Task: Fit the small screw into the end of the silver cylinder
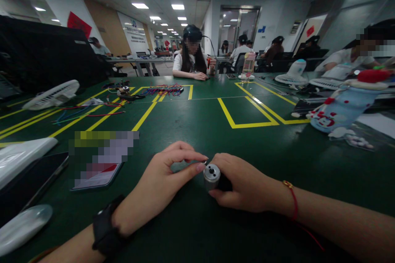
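Observation:
My right hand [243, 181] is wrapped round a small cylindrical metal motor [212, 176], its round end face tilted up towards me. That face has a dark centre and small dark holes. Just to the left of it, my left hand [173, 168] pinches a tiny part [204, 162] between thumb and fingertip, close to the motor's rim. The part is too small to name, and I cannot tell whether it touches the motor. Both hands are above the green table [185, 131].
A phone [101, 164], a white mouse [26, 226] and a white fan [52, 95] lie left. Bundled wires [163, 90] are farther back. A blue bottle [342, 104] stands right, with more fans [291, 74] beyond. A person [191, 57] sits opposite.

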Demonstrator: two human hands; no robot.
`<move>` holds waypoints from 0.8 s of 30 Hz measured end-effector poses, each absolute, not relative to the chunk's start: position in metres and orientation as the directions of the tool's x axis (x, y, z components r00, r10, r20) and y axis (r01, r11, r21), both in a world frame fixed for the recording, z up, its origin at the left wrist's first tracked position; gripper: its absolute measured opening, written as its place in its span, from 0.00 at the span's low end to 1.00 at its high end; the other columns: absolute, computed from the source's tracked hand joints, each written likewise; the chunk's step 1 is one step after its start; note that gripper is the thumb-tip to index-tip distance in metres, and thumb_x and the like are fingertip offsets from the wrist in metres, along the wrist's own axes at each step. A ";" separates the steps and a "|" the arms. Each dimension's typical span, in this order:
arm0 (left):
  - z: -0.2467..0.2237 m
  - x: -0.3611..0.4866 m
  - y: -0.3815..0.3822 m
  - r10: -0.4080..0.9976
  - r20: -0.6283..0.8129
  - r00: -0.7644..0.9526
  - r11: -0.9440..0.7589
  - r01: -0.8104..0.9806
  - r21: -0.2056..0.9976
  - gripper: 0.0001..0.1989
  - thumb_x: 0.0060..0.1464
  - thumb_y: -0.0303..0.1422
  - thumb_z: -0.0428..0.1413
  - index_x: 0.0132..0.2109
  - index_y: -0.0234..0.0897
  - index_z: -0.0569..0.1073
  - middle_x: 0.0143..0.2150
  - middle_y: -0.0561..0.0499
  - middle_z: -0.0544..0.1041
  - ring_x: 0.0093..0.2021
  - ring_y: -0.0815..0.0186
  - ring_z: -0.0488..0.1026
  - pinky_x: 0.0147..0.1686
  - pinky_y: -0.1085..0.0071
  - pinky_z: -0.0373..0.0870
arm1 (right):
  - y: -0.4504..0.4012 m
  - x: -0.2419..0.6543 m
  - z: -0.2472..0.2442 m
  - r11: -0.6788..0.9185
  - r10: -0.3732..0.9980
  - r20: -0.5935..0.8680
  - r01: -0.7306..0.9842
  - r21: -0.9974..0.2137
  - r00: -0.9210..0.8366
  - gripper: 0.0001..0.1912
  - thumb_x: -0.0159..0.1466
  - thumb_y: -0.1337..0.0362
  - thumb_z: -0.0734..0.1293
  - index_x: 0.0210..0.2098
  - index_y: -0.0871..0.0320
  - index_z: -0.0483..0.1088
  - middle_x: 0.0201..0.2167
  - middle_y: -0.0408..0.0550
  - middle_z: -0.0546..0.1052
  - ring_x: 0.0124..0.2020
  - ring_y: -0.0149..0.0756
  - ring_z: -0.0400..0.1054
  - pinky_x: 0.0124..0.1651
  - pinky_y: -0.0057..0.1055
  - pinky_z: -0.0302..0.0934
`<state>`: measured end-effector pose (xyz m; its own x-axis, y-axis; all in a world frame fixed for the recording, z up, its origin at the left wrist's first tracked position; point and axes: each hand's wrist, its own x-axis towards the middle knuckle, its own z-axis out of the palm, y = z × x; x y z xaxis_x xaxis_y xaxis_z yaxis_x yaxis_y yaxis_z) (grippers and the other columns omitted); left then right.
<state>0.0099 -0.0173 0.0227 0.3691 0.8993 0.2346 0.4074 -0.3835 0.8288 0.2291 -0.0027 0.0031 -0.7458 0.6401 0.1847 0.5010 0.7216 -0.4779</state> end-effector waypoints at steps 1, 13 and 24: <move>0.023 0.012 -0.019 0.894 0.242 0.377 -0.395 0.409 0.822 0.07 0.59 0.33 0.58 0.42 0.49 0.79 0.41 0.55 0.72 0.42 0.66 0.71 0.43 0.69 0.66 | -0.003 0.229 0.003 0.724 0.640 0.183 0.505 -0.470 -0.746 0.13 0.56 0.63 0.69 0.39 0.59 0.65 0.35 0.48 0.69 0.33 0.36 0.60 0.35 0.32 0.55; 0.024 0.020 -0.026 0.817 0.308 0.488 -0.551 0.501 0.668 0.12 0.61 0.28 0.53 0.48 0.47 0.77 0.41 0.53 0.72 0.42 0.66 0.70 0.42 0.69 0.67 | -0.002 0.230 -0.001 0.746 0.625 0.207 0.497 -0.443 -0.753 0.12 0.58 0.62 0.68 0.39 0.60 0.64 0.35 0.48 0.68 0.33 0.36 0.59 0.35 0.32 0.55; 0.023 0.014 -0.025 0.904 0.162 0.396 -0.340 0.434 0.835 0.12 0.62 0.35 0.52 0.51 0.46 0.74 0.45 0.52 0.74 0.44 0.63 0.71 0.45 0.66 0.67 | -0.002 0.231 0.000 0.743 0.622 0.227 0.474 -0.473 -0.749 0.13 0.57 0.64 0.68 0.39 0.59 0.64 0.36 0.48 0.70 0.34 0.36 0.60 0.36 0.32 0.55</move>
<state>0.0137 -0.0255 0.0232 0.3962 0.9038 0.1618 0.4338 -0.3395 0.8346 0.2311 -0.0020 0.0001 -0.7490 0.6223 0.2274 0.4737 0.7429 -0.4730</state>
